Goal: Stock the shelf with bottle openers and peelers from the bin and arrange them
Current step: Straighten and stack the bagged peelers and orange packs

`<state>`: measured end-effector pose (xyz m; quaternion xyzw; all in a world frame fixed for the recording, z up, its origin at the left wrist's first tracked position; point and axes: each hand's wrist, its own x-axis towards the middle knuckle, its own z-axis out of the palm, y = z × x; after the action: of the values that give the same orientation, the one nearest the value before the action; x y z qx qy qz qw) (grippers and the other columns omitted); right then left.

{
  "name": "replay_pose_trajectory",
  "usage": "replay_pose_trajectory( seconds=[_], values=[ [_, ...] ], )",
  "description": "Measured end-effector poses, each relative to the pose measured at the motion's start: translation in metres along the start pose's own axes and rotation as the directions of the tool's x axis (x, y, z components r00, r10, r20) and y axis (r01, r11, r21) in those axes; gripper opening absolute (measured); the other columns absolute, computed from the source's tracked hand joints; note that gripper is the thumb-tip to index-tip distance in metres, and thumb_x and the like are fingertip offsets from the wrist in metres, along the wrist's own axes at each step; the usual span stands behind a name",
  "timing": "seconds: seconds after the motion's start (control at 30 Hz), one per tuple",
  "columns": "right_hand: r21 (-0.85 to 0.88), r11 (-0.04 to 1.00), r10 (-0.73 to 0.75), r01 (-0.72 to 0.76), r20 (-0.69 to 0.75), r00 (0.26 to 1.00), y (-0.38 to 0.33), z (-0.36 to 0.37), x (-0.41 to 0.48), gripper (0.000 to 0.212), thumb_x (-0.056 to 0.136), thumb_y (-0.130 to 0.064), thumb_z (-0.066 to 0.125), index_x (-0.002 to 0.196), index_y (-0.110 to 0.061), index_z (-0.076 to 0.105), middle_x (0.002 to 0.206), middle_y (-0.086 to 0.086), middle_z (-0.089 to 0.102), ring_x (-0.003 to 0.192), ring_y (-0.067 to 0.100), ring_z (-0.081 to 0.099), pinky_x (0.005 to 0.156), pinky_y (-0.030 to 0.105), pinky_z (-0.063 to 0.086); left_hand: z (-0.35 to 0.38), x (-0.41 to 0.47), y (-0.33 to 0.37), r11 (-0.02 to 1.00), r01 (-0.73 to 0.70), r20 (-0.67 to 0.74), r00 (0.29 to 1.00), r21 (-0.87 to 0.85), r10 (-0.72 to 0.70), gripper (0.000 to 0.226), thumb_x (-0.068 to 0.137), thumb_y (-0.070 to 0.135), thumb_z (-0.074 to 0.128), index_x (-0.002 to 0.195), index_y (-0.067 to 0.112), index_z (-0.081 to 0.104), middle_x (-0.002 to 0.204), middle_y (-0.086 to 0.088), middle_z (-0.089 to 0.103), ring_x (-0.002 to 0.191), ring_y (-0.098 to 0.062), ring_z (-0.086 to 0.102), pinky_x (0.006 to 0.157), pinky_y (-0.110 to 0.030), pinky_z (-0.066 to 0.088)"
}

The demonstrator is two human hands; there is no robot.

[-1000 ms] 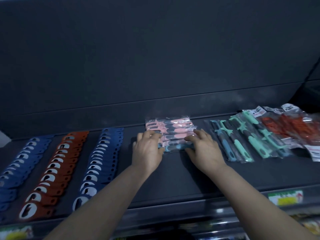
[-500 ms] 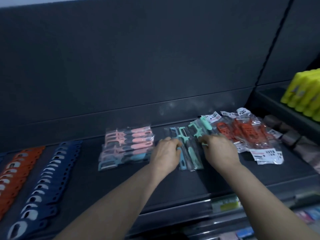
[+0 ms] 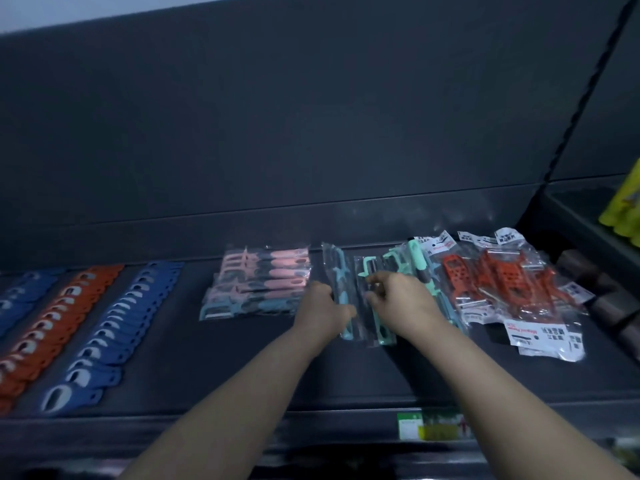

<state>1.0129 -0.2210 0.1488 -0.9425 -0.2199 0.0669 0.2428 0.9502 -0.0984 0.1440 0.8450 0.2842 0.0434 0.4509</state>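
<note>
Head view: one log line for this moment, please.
left hand touches blue peeler pack | right hand pinches mint peeler pack | step: arranging

Dark shelf (image 3: 346,375), 3 bottle-opener rows (image 3: 114,327), bagged peelers (image 3: 258,284), orange packs (image 3: 502,285)

Head view, sole camera: wide-angle, worn on the person's head, facing forward and down onto the shelf (image 3: 214,368), near. Back panel (image 3: 311,133) fills 12 o'clock; forearms (image 3: 242,393) enter from 6 o'clock; neighbouring bay (image 3: 588,220) at 3 o'clock.
</note>
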Motion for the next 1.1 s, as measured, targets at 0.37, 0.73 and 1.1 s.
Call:
replay_pose_trajectory(
  seconds=[0.37, 0.73, 1.1],
  values=[
    [0.108, 0.993, -0.077, 0.057, 0.192, 0.978, 0.004, -0.010, -0.002, 0.033, 0.089, -0.038, 0.062, 0.121, -0.031, 0.061, 0.109, -0.006, 0.068, 0.107, 0.017, 0.061, 0.094, 0.032, 0.048, -0.031, 0.007, -0.016, 0.613, -0.456, 0.055, 0.828, 0.645, 0.558, 0.077, 0.080, 0.017, 0.070, 0.145, 0.029, 0.031, 0.146, 0.004, 0.032, 0.127, -0.021, 0.034, 0.102, -0.040, 0.038],
    [-0.242, 0.943, 0.179, -0.230, -0.217, 0.960, 0.059, -0.046, -0.009, 0.033, 0.082, -0.002, 0.054, 0.113, -0.014, 0.059, 0.109, 0.011, 0.066, 0.099, 0.032, 0.064, 0.071, 0.031, 0.043, -0.009, 0.016, -0.005, 0.740, -0.238, -0.058, 0.935, 0.628, 0.350, 0.028, 0.089, 0.034, 0.060, 0.107, 0.013, 0.054, 0.109, -0.008, 0.065, 0.102, -0.029, 0.060, 0.079, -0.035, 0.046],
    [-0.003, 0.937, 0.345, -0.350, -0.161, 0.925, 0.056, -0.039, -0.004, 0.027, 0.081, -0.031, 0.068, 0.103, -0.016, 0.061, 0.103, 0.008, 0.066, 0.089, 0.028, 0.061, 0.066, 0.028, 0.041, 0.020, 0.011, -0.006, 0.854, -0.154, -0.097, 0.968, 0.497, 0.231, 0.043, 0.088, 0.039, 0.061, 0.122, 0.017, 0.047, 0.105, 0.000, 0.067, 0.101, -0.023, 0.062, 0.073, -0.029, 0.039]
  ],
)
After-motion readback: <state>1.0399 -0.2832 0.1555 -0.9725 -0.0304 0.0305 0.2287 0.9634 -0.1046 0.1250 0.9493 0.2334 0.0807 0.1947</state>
